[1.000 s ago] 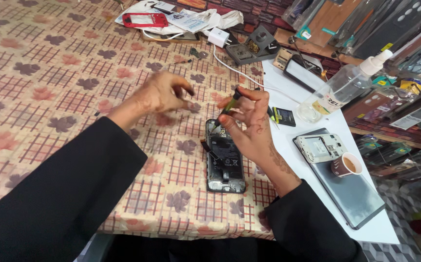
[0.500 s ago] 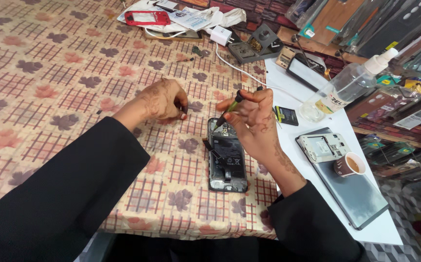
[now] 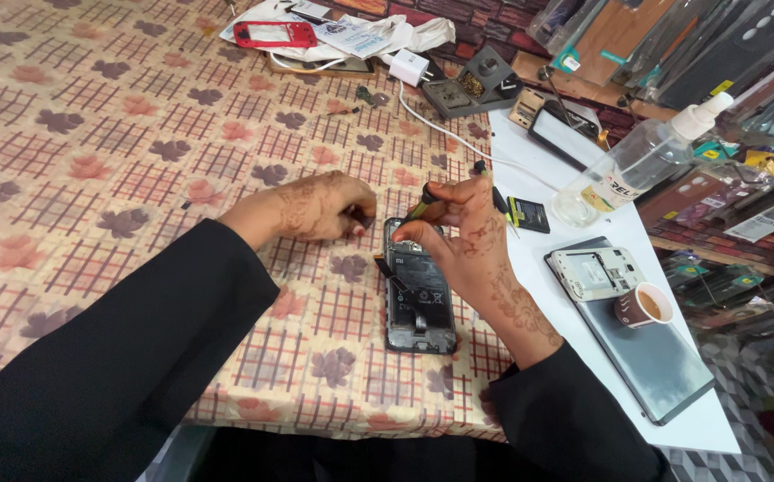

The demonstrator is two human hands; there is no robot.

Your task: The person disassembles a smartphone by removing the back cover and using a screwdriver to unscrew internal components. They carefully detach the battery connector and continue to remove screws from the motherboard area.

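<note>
1. The opened black smartphone with its back cover off (image 3: 417,290) lies flat on the table (image 3: 92,134), on its checked, leaf-patterned cloth, directly in front of the person.
2. The right hand (image 3: 472,241) grasps a slim screwdriver with a yellow-and-black handle (image 3: 423,203), its tip down at the phone's top edge.
3. The left hand (image 3: 320,207) is curled, fingertips pinched just beside the phone's top-left corner; whether it grips anything I cannot tell.
4. To do this well, I judge the driver should stay upright and square on the screw, with light pressure.
5. A steadying finger on the frame would help stop slips.
6. A small paper cup of tea (image 3: 643,304) stands well apart.
</note>
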